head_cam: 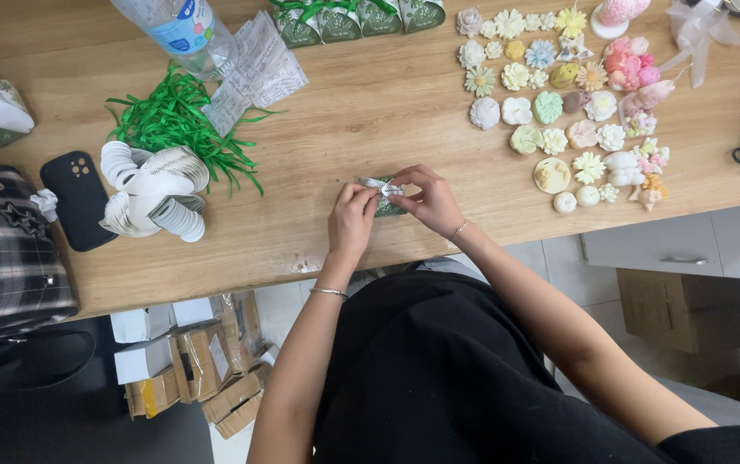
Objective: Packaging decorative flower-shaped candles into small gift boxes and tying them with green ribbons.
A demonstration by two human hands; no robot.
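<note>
Together, left hand (351, 218) and right hand (433, 202), fingers pinching small green box (385, 197)

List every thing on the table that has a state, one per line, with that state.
left hand: pinching the small green box
right hand: pinching the ribbon bow
small green box: closed, held between both hands
ribbon bow: tied on top of the box
water bottle: lying tilted, cap out of view
black phone: face down
finished green boxes: closed, in a row
green shredded paper: loose pile
</note>
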